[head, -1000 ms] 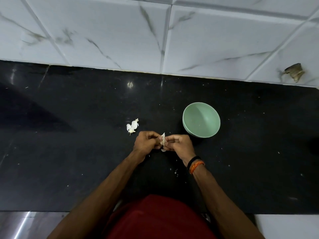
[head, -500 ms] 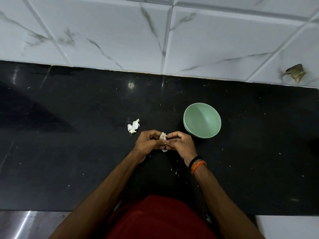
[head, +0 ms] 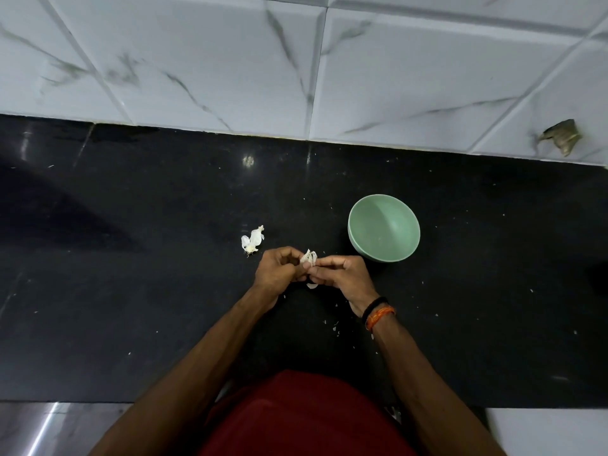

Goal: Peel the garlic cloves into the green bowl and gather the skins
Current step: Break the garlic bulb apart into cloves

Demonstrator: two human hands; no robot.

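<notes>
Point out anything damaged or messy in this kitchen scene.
A broken hole gapes in the wall tile at far right. Loose garlic skins lie on the black counter, left of both hands; small flakes are scattered nearer the person. The green bowl appears empty.

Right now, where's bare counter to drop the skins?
Widest bare stretch: black counter left of the skin pile, out to the left edge. Also right of the green bowl and the strip behind it up to the tiled wall. Crowded: between pile and bowl, where the left hand and right hand pinch the garlic clove.
</notes>
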